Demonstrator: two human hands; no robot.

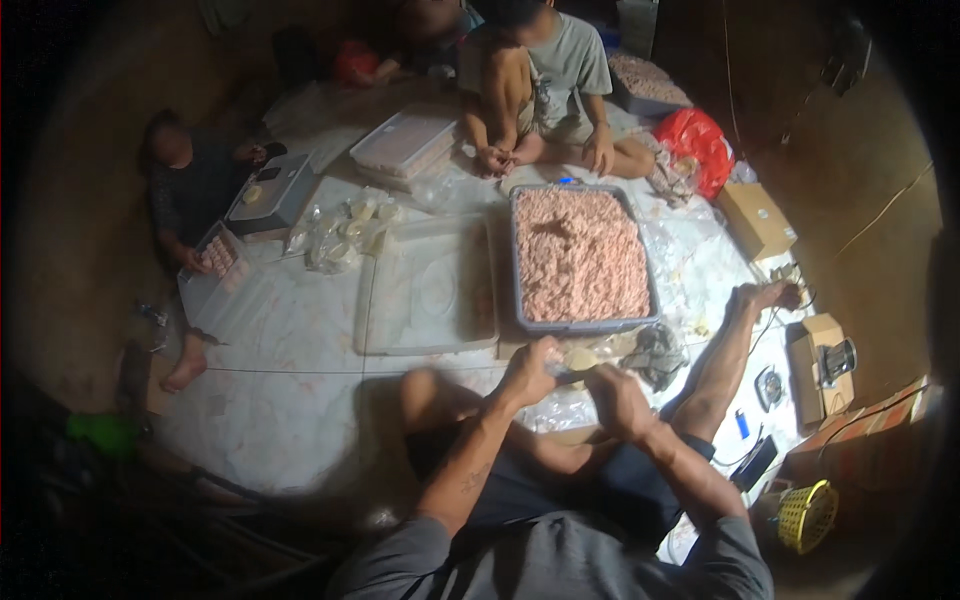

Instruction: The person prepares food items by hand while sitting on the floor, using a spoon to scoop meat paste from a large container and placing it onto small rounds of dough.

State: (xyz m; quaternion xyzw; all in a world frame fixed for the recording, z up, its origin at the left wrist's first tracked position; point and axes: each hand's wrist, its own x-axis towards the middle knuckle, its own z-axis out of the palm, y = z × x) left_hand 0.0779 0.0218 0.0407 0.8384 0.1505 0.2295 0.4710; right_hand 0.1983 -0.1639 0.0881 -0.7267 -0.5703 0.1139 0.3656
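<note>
I sit on a tiled floor with my legs spread. My left hand [527,372] and my right hand [615,393] meet in front of me over a small pale wrapper or piece of dough [580,358], both closed on it. Just beyond them stands a large grey tub [515,250] filled with pink minced filling [578,252]. A clear empty plastic tray [428,288] lies to the tub's left. A crumpled cloth [655,352] rests right of my hands.
A person sits cross-legged beyond the tub; another at the far left works beside a scale [270,192] and a small tray of pieces [218,254]. Stacked lidded trays [405,145], plastic bags [340,235], a red bag [698,140], cardboard boxes [757,218] and a yellow basket [806,515] surround the floor.
</note>
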